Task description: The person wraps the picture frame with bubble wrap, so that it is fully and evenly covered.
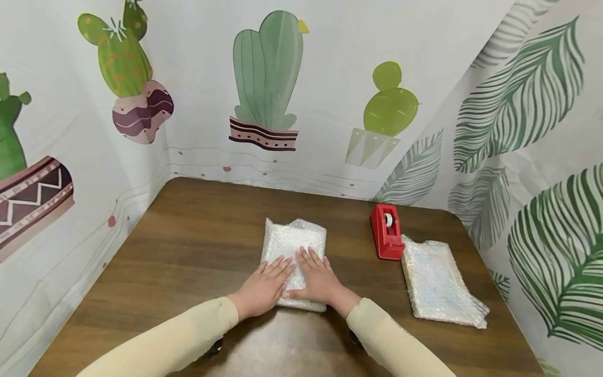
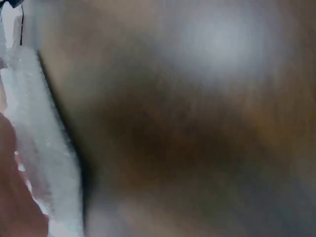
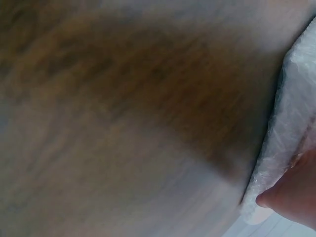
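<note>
A flat package in clear bubble wrap (image 1: 282,241) lies in the middle of the brown table, a loose flap of wrap standing out at its far edge. On its left half rests my left hand (image 1: 265,285), fingers extended toward the far right. My right hand (image 1: 317,277) lies flat on the right half, fingers pointing away and thumb stretched to the left. In the left wrist view the wrapped edge (image 2: 54,143) runs beside part of the hand (image 2: 17,187). The right wrist view shows the near edge of the wrap (image 3: 289,133) with a fingertip or thumb (image 3: 291,195) against it.
A red tape dispenser (image 1: 387,233) with a roll of tape stands to the right on the wooden table (image 1: 198,251). Beside it, nearer the right edge, lies a second bubble-wrapped package (image 1: 438,283). Cloth printed with cacti and leaves (image 1: 325,104) hangs behind the table and along its sides.
</note>
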The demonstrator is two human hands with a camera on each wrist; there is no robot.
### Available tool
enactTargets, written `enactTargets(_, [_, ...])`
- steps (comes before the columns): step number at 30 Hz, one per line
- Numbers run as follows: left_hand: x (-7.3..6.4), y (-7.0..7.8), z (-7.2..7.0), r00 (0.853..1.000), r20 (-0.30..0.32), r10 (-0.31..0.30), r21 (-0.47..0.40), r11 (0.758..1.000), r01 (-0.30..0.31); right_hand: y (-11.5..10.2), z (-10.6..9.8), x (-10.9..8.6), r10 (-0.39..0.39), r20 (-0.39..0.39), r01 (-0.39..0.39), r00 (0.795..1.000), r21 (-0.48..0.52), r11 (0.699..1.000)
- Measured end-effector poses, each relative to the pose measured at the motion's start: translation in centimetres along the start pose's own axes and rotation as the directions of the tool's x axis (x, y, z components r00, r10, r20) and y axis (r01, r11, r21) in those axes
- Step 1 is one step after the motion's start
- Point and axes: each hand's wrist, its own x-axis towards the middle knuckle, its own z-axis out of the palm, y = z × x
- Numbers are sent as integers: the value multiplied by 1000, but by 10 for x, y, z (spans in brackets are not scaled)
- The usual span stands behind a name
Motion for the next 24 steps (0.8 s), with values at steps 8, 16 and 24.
enactTargets(8, [-1,9,6,988,-55,143,109,985,-136,-1,0,0,15,2,-15,1000,43,999])
enactTargets(16, [3,17,9,967,-168,192,98,979,-177,3,0,4,22,-54,-14,998,141,990])
enactTargets(24, [2,18,7,990,-67,120,29,993,-119,4,-3,2,7,-25,-1,1000,223,975])
